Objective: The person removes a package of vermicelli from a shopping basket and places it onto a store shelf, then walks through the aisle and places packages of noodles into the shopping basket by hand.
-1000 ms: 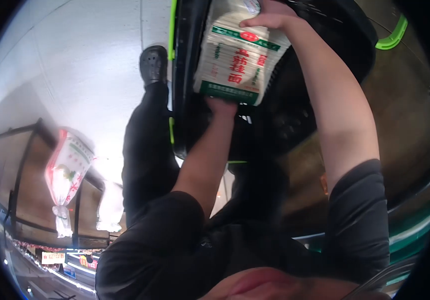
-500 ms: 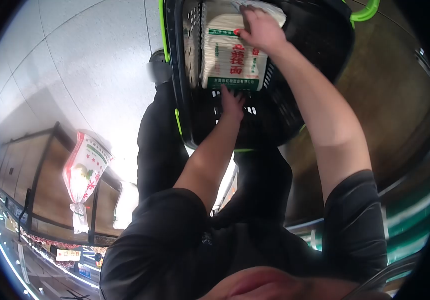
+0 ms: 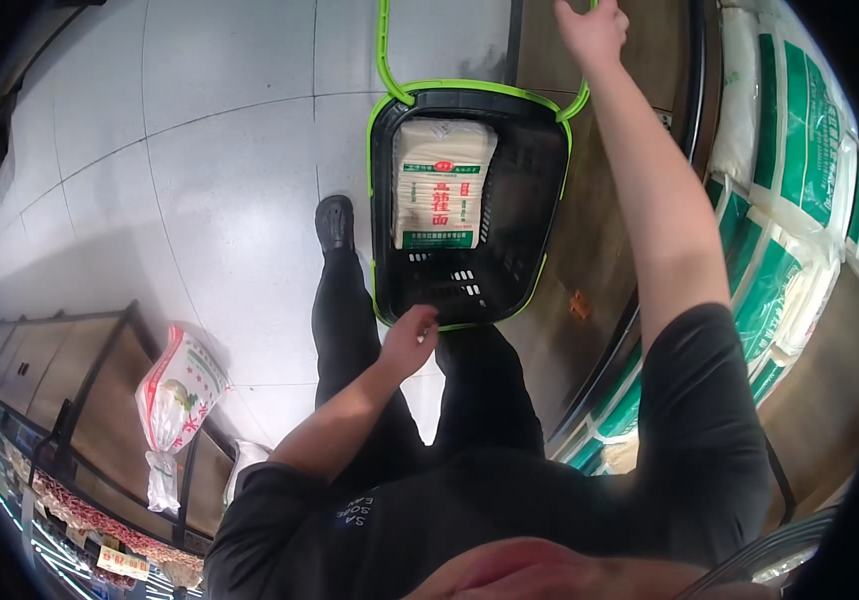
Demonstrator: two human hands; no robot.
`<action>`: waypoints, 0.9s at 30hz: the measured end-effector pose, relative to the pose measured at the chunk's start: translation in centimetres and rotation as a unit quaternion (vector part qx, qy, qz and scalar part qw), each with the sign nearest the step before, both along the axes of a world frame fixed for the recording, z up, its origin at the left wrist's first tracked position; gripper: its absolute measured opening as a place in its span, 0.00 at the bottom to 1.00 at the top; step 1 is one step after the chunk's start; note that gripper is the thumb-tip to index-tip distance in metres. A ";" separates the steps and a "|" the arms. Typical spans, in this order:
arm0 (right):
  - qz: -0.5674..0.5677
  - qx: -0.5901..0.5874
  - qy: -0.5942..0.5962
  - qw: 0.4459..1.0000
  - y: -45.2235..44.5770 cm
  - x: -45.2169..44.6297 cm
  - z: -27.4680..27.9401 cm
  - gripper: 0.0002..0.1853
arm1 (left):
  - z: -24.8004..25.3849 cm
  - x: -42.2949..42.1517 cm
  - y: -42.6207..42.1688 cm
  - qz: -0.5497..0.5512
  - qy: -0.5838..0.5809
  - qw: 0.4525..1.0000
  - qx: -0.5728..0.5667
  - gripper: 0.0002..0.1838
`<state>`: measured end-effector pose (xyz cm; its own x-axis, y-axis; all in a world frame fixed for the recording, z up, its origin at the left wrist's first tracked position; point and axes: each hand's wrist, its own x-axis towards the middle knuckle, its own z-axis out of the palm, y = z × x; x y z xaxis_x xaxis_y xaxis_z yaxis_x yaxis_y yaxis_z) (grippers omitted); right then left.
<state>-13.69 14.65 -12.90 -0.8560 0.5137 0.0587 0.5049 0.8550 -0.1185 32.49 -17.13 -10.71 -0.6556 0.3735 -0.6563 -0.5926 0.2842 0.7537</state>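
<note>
A black shopping basket (image 3: pixel 525 260) with a bright green rim stands in front of my legs. Inside it lies a clear pack of dried noodles (image 3: pixel 440 185) with green bands and red print, towards the basket's far left. My right hand (image 3: pixel 593 35), at the top edge of the view, is closed around the green basket handle (image 3: pixel 383 45), which is swung up and partly out of frame. By the near rim is my left hand (image 3: pixel 410 342), its fingers curled in; whether they hold anything is hidden.
Green-and-white sacks (image 3: pixel 785 270) are stacked on the right, beside a brown wooden platform (image 3: pixel 580 290). At lower left, a white and red rice bag (image 3: pixel 182 385) leans by a wooden display stand (image 3: pixel 100 385). Grey floor tiles (image 3: pixel 230 180) lie on the left.
Both hands have left the noodle pack, which now lies in the basket. My right hand has moved up to the handle, my left back to the near rim. More sacks show on the right.
</note>
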 end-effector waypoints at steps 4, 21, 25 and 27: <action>-0.033 -0.074 -0.146 0.986 9.6 -0.5 -5.8 0.49 | -1.0 -2.6 0.1 -0.023 0.107 0.990 -0.090 0.12; -0.052 -0.488 0.245 0.836 2.8 -6.0 14.4 0.14 | 6.2 -10.5 -7.5 0.084 0.158 0.978 -0.106 0.17; -0.059 -0.487 0.264 0.831 0.4 3.8 14.8 0.08 | 11.2 -16.9 -11.3 0.131 0.231 0.955 -0.134 0.24; -0.049 -0.431 0.222 0.874 -2.6 12.7 14.9 0.09 | 17.2 -22.1 -12.3 0.094 0.447 0.866 -0.205 0.29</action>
<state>-0.99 12.07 2.03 -0.7969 0.6000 -0.0701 0.3110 0.3081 -0.8991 10.42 -29.40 6.47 -0.9939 0.0608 0.0925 0.1104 0.5988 0.7933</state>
